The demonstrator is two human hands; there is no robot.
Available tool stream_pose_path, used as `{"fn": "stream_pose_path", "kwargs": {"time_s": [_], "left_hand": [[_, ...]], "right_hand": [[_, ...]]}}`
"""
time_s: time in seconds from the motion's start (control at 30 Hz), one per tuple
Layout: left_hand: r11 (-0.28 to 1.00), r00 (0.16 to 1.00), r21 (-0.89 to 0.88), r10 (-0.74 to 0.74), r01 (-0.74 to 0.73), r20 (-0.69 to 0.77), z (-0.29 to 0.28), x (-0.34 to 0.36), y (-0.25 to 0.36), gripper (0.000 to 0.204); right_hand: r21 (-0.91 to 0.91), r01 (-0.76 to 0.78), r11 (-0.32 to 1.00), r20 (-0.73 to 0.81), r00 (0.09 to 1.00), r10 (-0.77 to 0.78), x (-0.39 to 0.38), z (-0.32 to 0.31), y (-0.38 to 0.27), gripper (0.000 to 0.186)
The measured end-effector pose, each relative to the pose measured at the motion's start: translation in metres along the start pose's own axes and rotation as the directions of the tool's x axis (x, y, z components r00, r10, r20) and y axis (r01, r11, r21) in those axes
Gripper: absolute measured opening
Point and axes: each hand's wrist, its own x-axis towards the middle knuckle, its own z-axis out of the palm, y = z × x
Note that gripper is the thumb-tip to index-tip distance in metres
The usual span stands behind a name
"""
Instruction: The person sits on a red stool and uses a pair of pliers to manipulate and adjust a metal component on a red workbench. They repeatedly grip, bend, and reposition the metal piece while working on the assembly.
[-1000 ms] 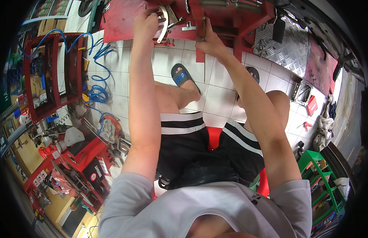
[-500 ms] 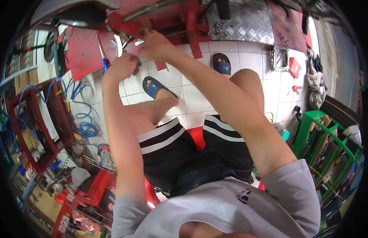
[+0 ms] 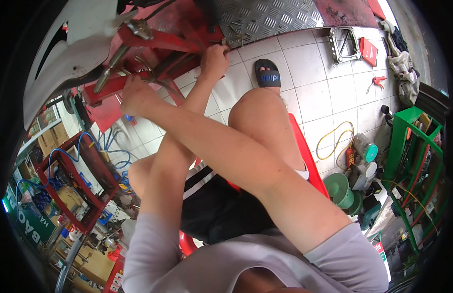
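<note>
My forearms cross, the right one passing over the left. My right hand (image 3: 138,96) is at the left, its fingers curled against the lower part of a red metal frame (image 3: 160,40). Just above it slants a worn metal bar (image 3: 111,68). My left hand (image 3: 215,61) is farther right, fingers bent in at the frame's end, close to the corner of a diamond-patterned metal plate (image 3: 270,17). Both hands look closed, but their fingertips are hidden and whatever they hold does not show. A white vehicle panel (image 3: 75,63) hangs over the upper left.
A metal stand (image 3: 342,48), a red box (image 3: 368,52) and red-handled pliers (image 3: 378,82) lie on the tiles at right. Nearer are a yellow cord (image 3: 336,139), a green basin (image 3: 338,188) and a green rack (image 3: 407,127). A dark red cart (image 3: 82,188) and blue hose (image 3: 50,156) stand left.
My left hand has moved right and my right hand left, so the arms now cross. The view has shifted, bringing the white panel in and the blue-handled screwdriver mostly out of sight.
</note>
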Motion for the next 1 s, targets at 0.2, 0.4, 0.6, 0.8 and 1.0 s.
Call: {"fn": "stream_pose_path", "kwargs": {"time_s": [0.2, 0.4, 0.6, 0.8, 1.0], "left_hand": [[0.969, 0.99, 0.21, 0.138, -0.128, -0.037, 0.039, 0.054, 0.019, 0.015], [0.94, 0.982, 0.295, 0.187, -0.169, -0.035, 0.051, 0.058, 0.012, 0.015], [0.951, 0.975, 0.227, 0.221, -0.211, -0.022, 0.024, 0.031, 0.038, 0.016], [0.971, 0.731, 0.006, 0.177, -0.24, 0.659, -0.108, -0.1, 0.026, 0.021], [0.901, 0.899, 0.134, -0.427, 0.413, 0.101, -0.243, -0.159, -0.068, 0.024]], "right_hand": [[0.121, -0.134, 0.984, 0.141, 0.983, 0.116, 0.001, -0.021, 0.006, 0.079], [0.223, -0.251, 0.942, 0.196, 0.958, 0.208, -0.008, -0.034, 0.002, 0.075], [0.027, -0.013, 1.0, -0.048, 0.999, 0.014, 0.011, -0.001, 0.011, 0.066], [0.06, 0.024, 0.998, 0.077, 0.997, -0.028, 0.015, -0.034, 0.057, 0.058], [0.299, 0.079, 0.951, 0.028, 0.995, -0.091, 0.017, -0.011, 0.067, 0.056]]}}
